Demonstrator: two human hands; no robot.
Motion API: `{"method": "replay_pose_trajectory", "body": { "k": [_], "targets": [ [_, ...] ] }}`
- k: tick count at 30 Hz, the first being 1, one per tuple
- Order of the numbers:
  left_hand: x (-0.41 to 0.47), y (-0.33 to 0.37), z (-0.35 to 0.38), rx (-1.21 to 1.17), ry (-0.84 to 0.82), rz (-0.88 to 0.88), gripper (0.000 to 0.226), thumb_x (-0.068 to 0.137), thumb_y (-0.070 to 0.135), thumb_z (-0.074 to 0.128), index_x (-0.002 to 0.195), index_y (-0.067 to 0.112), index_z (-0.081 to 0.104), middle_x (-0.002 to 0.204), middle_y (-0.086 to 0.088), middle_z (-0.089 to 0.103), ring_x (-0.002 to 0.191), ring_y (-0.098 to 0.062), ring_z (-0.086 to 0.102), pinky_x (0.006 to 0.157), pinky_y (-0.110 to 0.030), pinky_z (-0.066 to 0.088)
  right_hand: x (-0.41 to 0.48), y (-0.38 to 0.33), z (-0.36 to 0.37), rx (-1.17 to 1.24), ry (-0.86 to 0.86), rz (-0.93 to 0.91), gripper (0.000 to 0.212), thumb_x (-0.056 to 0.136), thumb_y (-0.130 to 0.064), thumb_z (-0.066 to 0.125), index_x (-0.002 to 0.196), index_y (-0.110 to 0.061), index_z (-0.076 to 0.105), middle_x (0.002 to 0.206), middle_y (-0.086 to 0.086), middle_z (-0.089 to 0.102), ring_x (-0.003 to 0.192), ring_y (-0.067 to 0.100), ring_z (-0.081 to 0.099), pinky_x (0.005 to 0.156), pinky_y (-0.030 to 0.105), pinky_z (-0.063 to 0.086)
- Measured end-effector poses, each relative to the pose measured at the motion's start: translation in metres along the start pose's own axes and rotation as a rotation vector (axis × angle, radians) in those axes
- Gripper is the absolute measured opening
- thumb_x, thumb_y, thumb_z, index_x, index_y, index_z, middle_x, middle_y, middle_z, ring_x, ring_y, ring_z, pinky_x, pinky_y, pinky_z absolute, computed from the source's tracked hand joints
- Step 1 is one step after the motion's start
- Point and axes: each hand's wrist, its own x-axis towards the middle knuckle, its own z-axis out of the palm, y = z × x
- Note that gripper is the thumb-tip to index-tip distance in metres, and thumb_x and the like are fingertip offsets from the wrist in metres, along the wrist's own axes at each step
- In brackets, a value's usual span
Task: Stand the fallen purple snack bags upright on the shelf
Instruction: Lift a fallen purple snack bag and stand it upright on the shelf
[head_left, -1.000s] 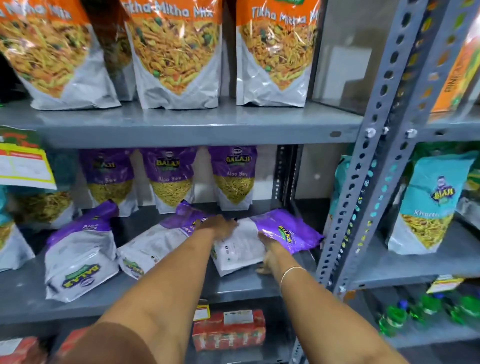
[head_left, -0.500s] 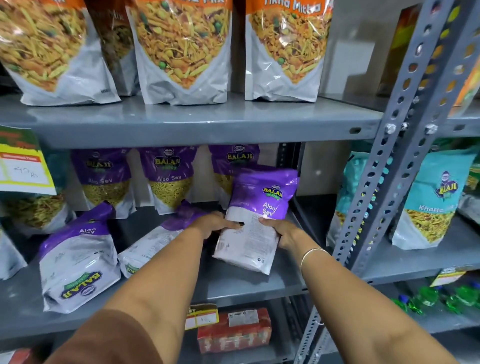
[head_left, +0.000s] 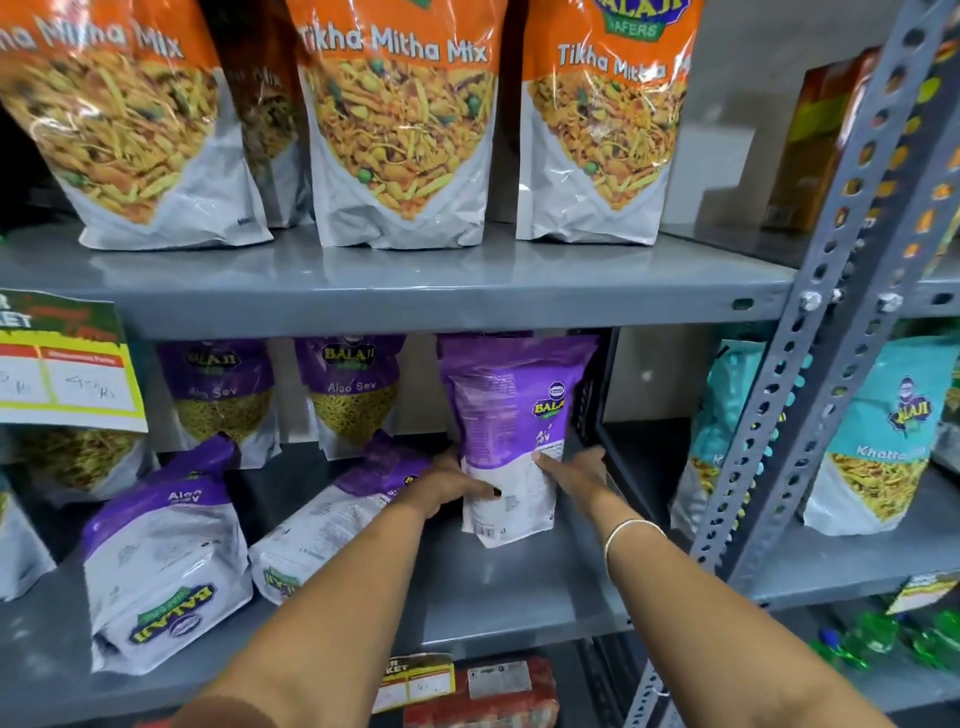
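Note:
A purple and white snack bag (head_left: 511, 431) stands nearly upright at the right end of the grey middle shelf (head_left: 519, 597), its back panel towards me. My left hand (head_left: 457, 486) grips its lower left edge and my right hand (head_left: 574, 473) grips its lower right edge. Two more purple bags lie flat on the same shelf: one at the left (head_left: 166, 561) and one in the middle (head_left: 332, 514), partly under my left forearm. Two upright purple bags (head_left: 221, 395) (head_left: 353, 389) stand at the back.
Orange and white mix bags (head_left: 395, 130) line the upper shelf. A perforated grey upright post (head_left: 810, 364) bounds the bay on the right, with teal bags (head_left: 878, 441) beyond it. A price card (head_left: 67, 374) hangs at the left. Red packs (head_left: 483, 691) sit on the lower shelf.
The bag lay flat on the shelf a second ago. Both hands have lifted and tilted it up until it stands nearly upright, further back on the shelf.

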Motion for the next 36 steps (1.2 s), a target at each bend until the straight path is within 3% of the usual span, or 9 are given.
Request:
{"method": "replay_pose_trajectory", "body": {
  "k": [4, 8, 11, 16, 21, 25, 28, 32, 36],
  "targets": [
    [-0.005, 0.006, -0.007, 0.087, -0.111, -0.145, 0.068, 0.068, -0.01, 0.067, 0.125, 0.013, 0.037, 0.109, -0.007, 0.058, 0.11, -0.023, 0.051, 0.084, -0.032, 0.044, -0.002, -0.001, 0.005, 0.131, -0.216, 0.054, 0.012, 0.087, -0.005, 0.058, 0.083, -0.009, 0.047, 0.074, 0.01, 0.048, 0.059, 0.016, 0.047, 0.049, 0.026, 0.044],
    [-0.007, 0.008, -0.015, 0.095, -0.156, -0.237, 0.069, 0.082, -0.008, 0.056, 0.139, 0.019, 0.028, 0.083, 0.0, 0.059, 0.079, -0.011, 0.056, 0.066, -0.022, 0.042, -0.005, -0.005, -0.005, 0.051, -0.627, -0.02, 0.055, 0.079, 0.013, 0.059, 0.123, -0.013, 0.04, 0.115, 0.013, 0.06, 0.105, 0.023, 0.059, 0.086, 0.032, 0.05],
    [-0.007, 0.013, -0.012, 0.063, -0.136, -0.248, 0.055, 0.084, -0.001, 0.056, 0.133, 0.02, 0.041, 0.095, -0.002, 0.056, 0.095, -0.014, 0.051, 0.077, -0.026, 0.041, -0.009, -0.005, 0.004, -0.055, -0.706, -0.122, 0.079, 0.073, 0.003, 0.074, 0.138, -0.006, 0.03, 0.139, 0.014, 0.049, 0.13, 0.028, 0.048, 0.112, 0.042, 0.036],
    [-0.004, 0.015, -0.019, 0.054, -0.095, -0.273, 0.022, 0.085, 0.004, 0.058, 0.076, 0.024, 0.053, 0.08, 0.005, 0.054, 0.075, -0.004, 0.045, 0.073, -0.024, 0.033, -0.005, -0.006, 0.002, -0.047, -0.587, -0.232, 0.067, 0.069, 0.006, 0.074, 0.131, -0.003, 0.049, 0.13, 0.015, 0.06, 0.117, 0.026, 0.059, 0.089, 0.02, 0.051],
    [0.0, 0.02, -0.021, 0.024, 0.001, -0.102, 0.064, 0.072, -0.01, 0.071, 0.129, 0.003, 0.044, 0.129, -0.016, 0.057, 0.123, -0.027, 0.053, 0.101, -0.032, 0.045, 0.022, -0.013, -0.023, -0.161, -0.669, -0.167, 0.063, 0.071, 0.015, 0.066, 0.13, -0.001, 0.052, 0.135, 0.017, 0.058, 0.126, 0.031, 0.052, 0.112, 0.047, 0.035],
    [0.006, 0.023, -0.012, 0.025, 0.076, -0.009, 0.077, 0.069, -0.016, 0.072, 0.135, -0.004, 0.035, 0.137, -0.025, 0.051, 0.128, -0.034, 0.049, 0.108, -0.04, 0.041, 0.032, -0.014, -0.03, -0.196, -0.386, -0.175, 0.044, 0.077, 0.007, 0.064, 0.119, 0.001, 0.056, 0.097, 0.011, 0.063, 0.089, 0.022, 0.056, 0.073, 0.032, 0.045],
    [0.006, 0.02, -0.007, 0.034, 0.106, 0.02, 0.071, 0.069, -0.011, 0.074, 0.132, -0.006, 0.041, 0.136, -0.024, 0.053, 0.124, -0.03, 0.052, 0.106, -0.037, 0.043, 0.033, -0.012, -0.02, -0.188, -0.124, -0.211, 0.03, 0.081, 0.0, 0.06, 0.111, 0.0, 0.062, 0.089, 0.014, 0.06, 0.084, 0.02, 0.054, 0.075, 0.032, 0.047],
    [0.006, 0.018, -0.002, 0.014, 0.11, 0.036, 0.061, 0.072, -0.008, 0.073, 0.128, -0.005, 0.05, 0.134, -0.021, 0.056, 0.106, -0.015, 0.051, 0.091, -0.025, 0.046, 0.027, -0.011, -0.021, 0.035, -0.429, -0.133, 0.051, 0.073, 0.023, 0.054, 0.111, -0.01, 0.047, 0.088, 0.008, 0.062, 0.073, 0.015, 0.058, 0.061, 0.022, 0.049],
    [0.004, 0.015, 0.001, 0.005, -0.034, 0.016, 0.056, 0.075, -0.011, 0.068, 0.128, -0.004, 0.051, 0.131, -0.017, 0.057, 0.105, -0.014, 0.051, 0.07, -0.007, 0.051, 0.026, -0.005, -0.024, 0.123, -0.549, -0.209, 0.069, 0.066, 0.018, 0.072, 0.125, -0.007, 0.045, 0.125, 0.02, 0.06, 0.111, 0.03, 0.061, 0.097, 0.043, 0.05]
  ]
}}
